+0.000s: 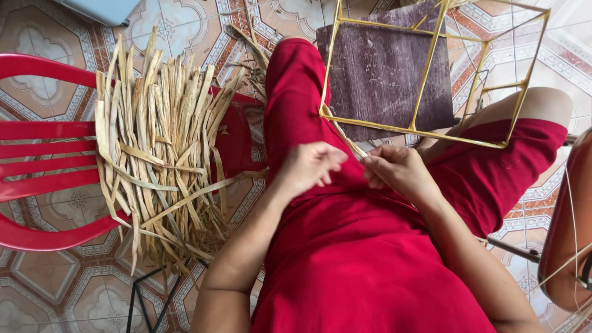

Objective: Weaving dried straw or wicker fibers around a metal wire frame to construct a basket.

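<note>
I see my left hand (308,165) and right hand (398,169) meeting over my red-clothed lap, fingertips together pinching a thin pale dried strip (350,143) that runs up to the yellow wire frame (431,68) above my knees. A bundle of dried leaf strips (163,148) lies on the red plastic chair (37,154) to my left.

No packages, labels, signs or screens anywhere in view.
</note>
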